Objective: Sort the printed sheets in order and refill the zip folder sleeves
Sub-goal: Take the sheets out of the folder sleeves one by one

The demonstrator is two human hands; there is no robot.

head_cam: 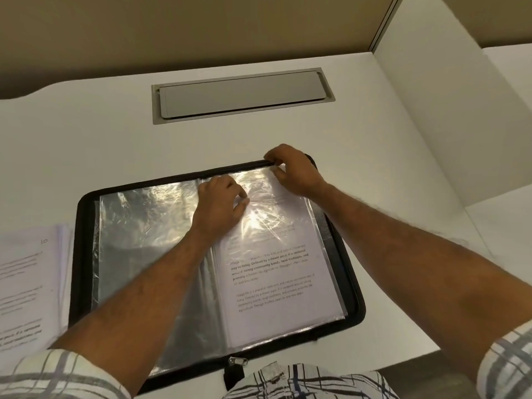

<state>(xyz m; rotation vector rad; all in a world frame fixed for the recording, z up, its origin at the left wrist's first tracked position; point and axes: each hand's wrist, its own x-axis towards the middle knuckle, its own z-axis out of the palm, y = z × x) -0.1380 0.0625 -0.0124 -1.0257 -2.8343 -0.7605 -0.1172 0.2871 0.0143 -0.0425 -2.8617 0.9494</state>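
A black zip folder (83,254) is laid open on a white desk (86,139), directly in front of the person, with its zip pull (237,361) at the near edge. The left page is made up of clear empty sleeves (144,226), on which glare is thrown by the light. On the right page a printed sheet (273,298) is seen inside the top sleeve (260,182), its paragraphs of text readable through the film at the lower half and washed out by reflection higher up. The left hand (218,203) is placed on the upper part of that sleeve, just beside the spine; its fingers are curled and the thumb and forefinger are brought together on the film, though whether plastic is actually caught between them cannot be told. The right hand (293,171) is set at the far edge of the same sleeve, against the folder's rim, and the sleeve's top edge is pinched between the thumb and the bent fingers. A stack of printed sheets (26,283) is kept on the desk just left of the folder, touching or nearly touching its rim. A grey hatch (241,95) is let into the desk beyond the folder, well apart from it.
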